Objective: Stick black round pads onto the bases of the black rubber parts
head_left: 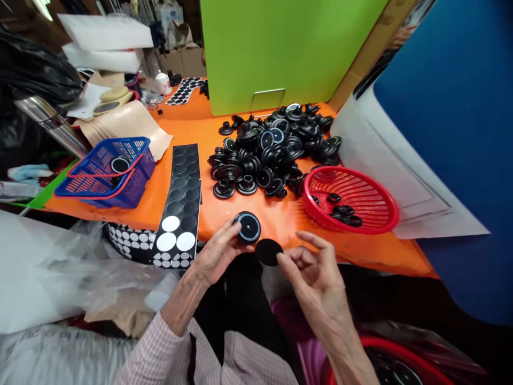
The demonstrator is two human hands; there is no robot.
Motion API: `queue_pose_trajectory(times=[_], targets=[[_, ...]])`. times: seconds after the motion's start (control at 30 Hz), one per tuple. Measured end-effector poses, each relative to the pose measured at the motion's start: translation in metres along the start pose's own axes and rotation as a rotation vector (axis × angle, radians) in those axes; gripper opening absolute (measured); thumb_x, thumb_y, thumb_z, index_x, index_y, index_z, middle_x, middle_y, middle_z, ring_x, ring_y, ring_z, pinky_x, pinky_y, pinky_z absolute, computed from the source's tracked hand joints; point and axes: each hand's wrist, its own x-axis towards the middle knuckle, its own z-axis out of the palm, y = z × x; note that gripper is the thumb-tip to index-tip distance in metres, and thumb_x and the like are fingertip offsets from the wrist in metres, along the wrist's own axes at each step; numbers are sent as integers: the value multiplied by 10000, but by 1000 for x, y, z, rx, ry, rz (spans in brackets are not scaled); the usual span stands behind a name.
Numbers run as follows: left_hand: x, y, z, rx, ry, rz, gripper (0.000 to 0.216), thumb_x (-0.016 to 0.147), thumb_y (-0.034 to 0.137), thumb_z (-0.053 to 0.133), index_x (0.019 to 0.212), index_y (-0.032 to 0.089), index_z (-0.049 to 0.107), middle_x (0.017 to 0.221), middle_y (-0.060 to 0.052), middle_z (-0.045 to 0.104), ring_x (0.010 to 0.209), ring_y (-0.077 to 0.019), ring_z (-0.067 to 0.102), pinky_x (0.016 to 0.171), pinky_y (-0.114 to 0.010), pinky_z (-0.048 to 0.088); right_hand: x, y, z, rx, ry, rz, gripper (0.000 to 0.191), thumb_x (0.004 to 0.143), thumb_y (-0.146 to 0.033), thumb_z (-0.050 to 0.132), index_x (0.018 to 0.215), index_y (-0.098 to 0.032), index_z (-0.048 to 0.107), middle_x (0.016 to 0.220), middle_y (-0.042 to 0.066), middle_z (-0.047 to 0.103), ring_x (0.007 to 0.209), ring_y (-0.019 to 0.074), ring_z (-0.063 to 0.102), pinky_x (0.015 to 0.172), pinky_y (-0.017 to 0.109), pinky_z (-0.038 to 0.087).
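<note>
Hands: two, my left hand (218,250) and my right hand (318,272). Black disc (267,253) in my right: one. Round black part (249,228) in my left: one. Heaped black parts (246,184): dozens, overlapping past exact count. Sticker strip (185,170) lying left of the heap: one; large bare white circles (165,241) on it: three. Blue basket (134,191): one. White foam blocks (106,33): two. Steel flask (53,124): one.

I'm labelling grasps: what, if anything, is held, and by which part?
Left hand holds a round black ringed part by its rim; the right hand pinches a flat black disc at its edge.
</note>
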Motion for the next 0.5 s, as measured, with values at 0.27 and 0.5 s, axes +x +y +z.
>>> queue_pose_trajectory(times=[0.27, 0.5], targets=[[-25, -1, -16, 88, -32, 14, 339, 809, 222, 674, 1141, 165, 637, 1060, -76, 673, 875, -193, 669, 758, -326, 570, 5, 4, 17, 177, -9, 176, 254, 739, -437, 759, 784, -214, 646, 791, -22, 532, 739, 113, 508, 705, 226, 418], [-33, -2, -23, 74, -70, 24, 351, 778, 152, 669, 1129, 167, 662, 1117, -79, 675, 891, -209, 684, 805, -353, 574, 1, 13, 40, 73, 70, 101, 220, 775, -423, 707, 743, -209, 670, 1059, 33, 555, 1035, 186, 535, 865, 302, 439]])
